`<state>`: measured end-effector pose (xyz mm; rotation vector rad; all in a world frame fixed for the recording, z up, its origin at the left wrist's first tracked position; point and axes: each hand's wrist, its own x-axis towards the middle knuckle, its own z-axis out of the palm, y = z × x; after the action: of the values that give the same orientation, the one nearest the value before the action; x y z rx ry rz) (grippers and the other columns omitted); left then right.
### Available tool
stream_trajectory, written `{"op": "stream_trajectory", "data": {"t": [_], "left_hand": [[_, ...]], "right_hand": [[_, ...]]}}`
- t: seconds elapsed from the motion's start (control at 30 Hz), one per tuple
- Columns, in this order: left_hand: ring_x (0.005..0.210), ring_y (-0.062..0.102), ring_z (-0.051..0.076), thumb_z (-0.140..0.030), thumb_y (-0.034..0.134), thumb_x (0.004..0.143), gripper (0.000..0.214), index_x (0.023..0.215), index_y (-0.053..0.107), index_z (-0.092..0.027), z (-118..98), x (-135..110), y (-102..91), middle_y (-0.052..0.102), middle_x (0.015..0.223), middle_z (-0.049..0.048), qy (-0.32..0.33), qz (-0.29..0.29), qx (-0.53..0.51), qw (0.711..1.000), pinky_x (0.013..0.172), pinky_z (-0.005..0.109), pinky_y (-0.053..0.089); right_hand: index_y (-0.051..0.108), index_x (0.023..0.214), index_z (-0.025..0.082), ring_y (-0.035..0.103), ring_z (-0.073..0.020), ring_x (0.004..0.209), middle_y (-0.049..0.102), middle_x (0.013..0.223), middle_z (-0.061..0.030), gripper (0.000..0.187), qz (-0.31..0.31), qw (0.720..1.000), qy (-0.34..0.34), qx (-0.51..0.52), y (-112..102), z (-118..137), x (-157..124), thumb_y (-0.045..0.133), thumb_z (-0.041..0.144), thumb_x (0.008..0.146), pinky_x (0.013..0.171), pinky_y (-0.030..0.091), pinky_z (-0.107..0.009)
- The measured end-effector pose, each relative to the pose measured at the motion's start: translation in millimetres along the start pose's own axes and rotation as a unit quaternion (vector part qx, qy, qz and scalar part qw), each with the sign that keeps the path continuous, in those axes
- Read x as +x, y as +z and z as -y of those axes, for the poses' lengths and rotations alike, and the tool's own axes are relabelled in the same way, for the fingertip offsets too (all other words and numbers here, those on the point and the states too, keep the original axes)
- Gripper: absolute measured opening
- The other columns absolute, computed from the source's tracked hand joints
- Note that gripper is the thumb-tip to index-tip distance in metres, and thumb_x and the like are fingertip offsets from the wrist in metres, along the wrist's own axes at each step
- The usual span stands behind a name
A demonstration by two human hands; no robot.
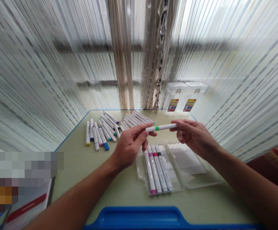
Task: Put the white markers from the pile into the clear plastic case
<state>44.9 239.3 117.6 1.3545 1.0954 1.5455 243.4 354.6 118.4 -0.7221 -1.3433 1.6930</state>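
Green-banded marker (161, 127) held level, just above open clear case (196, 179). Left hand (129, 147) pinches one end; right hand (194, 135) pinches the other with its fingertips. Four markers (158, 171) lie in case tray, bare space beside them. Loose markers (105, 129) lie farther back on table (81, 166).

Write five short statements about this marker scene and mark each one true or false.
1. The left hand and right hand both hold the green-banded marker. True.
2. The open clear case is empty. False: four markers lie in its left half.
3. The loose markers lie on the table, left of the case. True.
4. The two clear boxes stand at the table's back left. False: they stand at the back right.
5. The green-banded marker is held upright. False: it is roughly level.
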Motion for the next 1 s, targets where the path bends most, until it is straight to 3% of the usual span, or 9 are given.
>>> {"op": "stream_trajectory", "data": {"t": [0.23, 0.6, 0.83, 1.0], "left_hand": [[0.051, 0.051, 0.006, -0.027, 0.067, 0.085, 0.042, 0.122, 0.066, -0.008, -3.6, -2.5, 0.7, 0.075, 0.094, 0.0151, -0.021, 0.028, 0.006, 0.999, 0.048, 0.021, 0.045], [0.047, 0.05, 0.006, -0.029, 0.066, 0.086, 0.026, 0.096, 0.076, -0.008, 2.5, 3.8, -4.3, 0.075, 0.081, 0.0115, -0.048, -0.047, 0.016, 0.998, 0.046, 0.019, 0.04], [0.048, 0.049, 0.005, -0.029, 0.073, 0.08, 0.028, 0.1, 0.075, -0.009, 3.4, 3.3, -5.1, 0.073, 0.078, 0.0075, -0.065, -0.034, 0.011, 0.997, 0.046, 0.018, 0.041], [0.049, 0.05, 0.005, -0.028, 0.074, 0.078, 0.025, 0.092, 0.073, -0.009, 6.9, 5.0, -7.0, 0.069, 0.072, 0.0042, -0.064, -0.031, 0.017, 0.997, 0.047, 0.018, 0.041]], "right_hand": [[0.076, 0.086, 0.014, 0.052, -0.0069, 0.042, 0.071, 0.067, -0.0062, 0.024, -0.017, 1.0, 0.018, 0.012, -0.3, 0.8, 1.3, 0.08, 0.033, 0.072, 0.038, 0.042, -0.019], [0.076, 0.085, 0.015, 0.051, -0.0063, 0.04, 0.074, 0.072, -0.0072, 0.02, 0.015, 0.999, -0.019, -0.027, -0.1, -2.7, -1.4, 0.077, 0.033, 0.077, 0.038, 0.04, -0.019], [0.076, 0.085, 0.016, 0.052, -0.0072, 0.042, 0.074, 0.071, -0.007, 0.02, 0.018, 0.999, -0.018, -0.038, -0.9, -2.8, -2.6, 0.076, 0.034, 0.078, 0.038, 0.038, -0.02], [0.077, 0.083, 0.016, 0.053, -0.0067, 0.041, 0.074, 0.07, -0.0063, 0.015, 0.035, 0.998, -0.026, -0.036, 0.9, -2.5, -4.4, 0.077, 0.031, 0.078, 0.038, 0.039, -0.018]]}}
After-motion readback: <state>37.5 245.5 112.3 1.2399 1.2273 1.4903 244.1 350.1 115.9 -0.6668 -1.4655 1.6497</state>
